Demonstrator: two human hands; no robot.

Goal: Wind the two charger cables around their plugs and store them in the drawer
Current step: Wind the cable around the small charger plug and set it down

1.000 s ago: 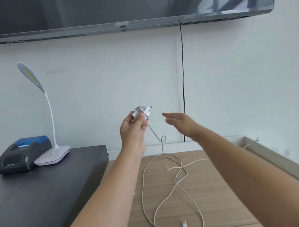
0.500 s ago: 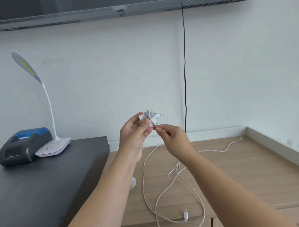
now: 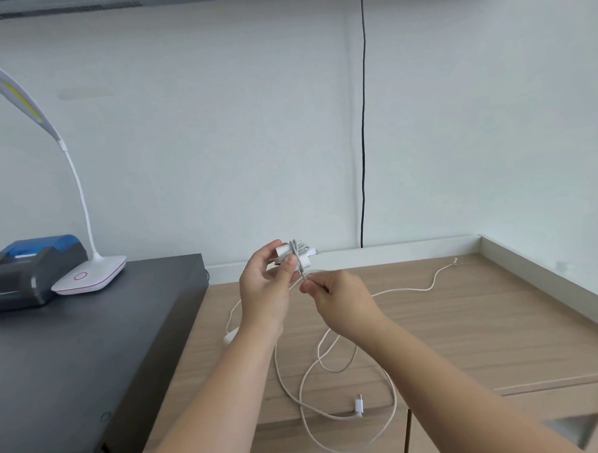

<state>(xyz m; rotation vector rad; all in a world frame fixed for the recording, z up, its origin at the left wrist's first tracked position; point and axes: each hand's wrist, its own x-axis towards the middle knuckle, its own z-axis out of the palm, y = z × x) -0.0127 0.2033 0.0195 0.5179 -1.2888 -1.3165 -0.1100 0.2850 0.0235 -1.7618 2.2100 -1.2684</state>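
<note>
A wooden table [image 3: 466, 321] meets a black cabinet [image 3: 73, 356] that carries a printer [image 3: 28, 269] and a lamp [image 3: 87, 276]. A loose white cable [image 3: 331, 362] sprawls over the table. Above it, the left hand [image 3: 264, 293] grips the plug [image 3: 293, 255], partly wound with grey cable [image 3: 296, 250]. The right hand [image 3: 342, 301] pinches that cable just below the plug.
</note>
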